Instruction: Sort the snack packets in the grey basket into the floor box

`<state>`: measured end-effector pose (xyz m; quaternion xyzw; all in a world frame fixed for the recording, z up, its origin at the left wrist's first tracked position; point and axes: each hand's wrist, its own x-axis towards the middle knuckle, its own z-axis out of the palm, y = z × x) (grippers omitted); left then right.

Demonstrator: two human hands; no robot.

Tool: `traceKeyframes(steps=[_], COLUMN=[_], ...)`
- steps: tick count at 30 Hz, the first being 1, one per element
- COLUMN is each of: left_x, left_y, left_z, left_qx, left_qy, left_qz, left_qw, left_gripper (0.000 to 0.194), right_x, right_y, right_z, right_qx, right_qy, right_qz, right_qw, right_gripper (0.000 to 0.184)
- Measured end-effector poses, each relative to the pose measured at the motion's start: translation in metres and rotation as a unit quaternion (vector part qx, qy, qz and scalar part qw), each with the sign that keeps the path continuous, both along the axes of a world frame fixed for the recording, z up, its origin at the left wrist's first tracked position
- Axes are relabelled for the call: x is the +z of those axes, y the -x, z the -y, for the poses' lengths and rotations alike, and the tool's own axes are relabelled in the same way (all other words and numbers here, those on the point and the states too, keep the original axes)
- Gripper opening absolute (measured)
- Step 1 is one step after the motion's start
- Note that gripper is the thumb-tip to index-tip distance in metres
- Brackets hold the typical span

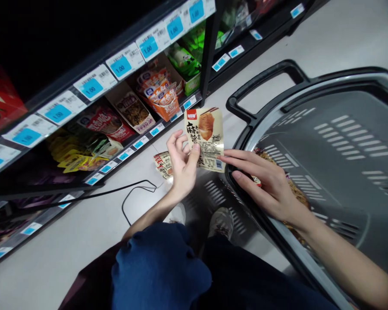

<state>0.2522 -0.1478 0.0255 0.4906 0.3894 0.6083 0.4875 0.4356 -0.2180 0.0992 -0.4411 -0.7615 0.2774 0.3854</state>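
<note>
My left hand (pixel 183 165) is closed on a cream snack packet (pixel 205 129) with a red corner label, a brown food picture and dark Chinese lettering. Its thumb presses on the front of the packet. The fingers of my right hand (pixel 268 185) are stretched out, their tips at the packet's lower right edge, with the thumb apart below them. That hand is above the rim of a grey shopping basket (pixel 349 103). A second, similar packet (pixel 163 165) shows behind my left wrist; whether it lies on the floor I cannot tell.
Left of me stands a dark shelf with price tags (pixel 121 65). It holds orange snack pouches (pixel 163 97), green packs (pixel 184 62) and yellow packets (pixel 80 161). A black cord (pixel 126 199) crosses the floor. Brownish packs (pixel 299 193) lie in the basket, partly hidden by my right arm.
</note>
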Motion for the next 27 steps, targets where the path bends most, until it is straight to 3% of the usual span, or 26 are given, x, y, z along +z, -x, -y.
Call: traceKeyframes(steps=[2, 4, 8, 11, 16, 21, 27], left_x=[0.003, 0.007, 0.013, 0.011, 0.004, 0.01, 0.009], left_y=[0.001, 0.004, 0.005, 0.002, 0.002, 0.008, 0.034], left_z=[0.001, 0.003, 0.006, 0.01, 0.011, 0.006, 0.002], left_qx=[0.002, -0.036, -0.15, -0.161, -0.202, -0.219, -0.201], left_qy=[-0.018, -0.018, 0.008, 0.026, 0.012, 0.148, 0.257], left_qz=[-0.025, -0.05, -0.014, -0.005, 0.045, 0.161, 0.19], left_qw=[1.0, 0.998, 0.988, 0.987, 0.978, 0.951, 0.926], left_gripper=[0.035, 0.033, 0.057, 0.065, 0.057, 0.06, 0.076], right_x=[0.001, 0.001, 0.002, 0.003, 0.006, 0.006, 0.003], right_y=[0.0, 0.0, -0.003, -0.005, -0.004, -0.003, -0.004], right_z=[0.0, 0.0, 0.0, -0.001, -0.002, -0.003, -0.003], right_qx=[0.001, 0.003, 0.014, 0.024, 0.045, 0.043, 0.044], right_qy=[-0.001, 0.0, -0.008, -0.017, -0.005, -0.001, -0.003], right_qz=[0.001, 0.009, 0.032, 0.042, 0.048, 0.042, 0.017], right_qw=[1.0, 1.0, 0.999, 0.999, 0.998, 0.998, 0.999], right_gripper=[0.038, 0.036, 0.031, 0.029, 0.031, 0.031, 0.031])
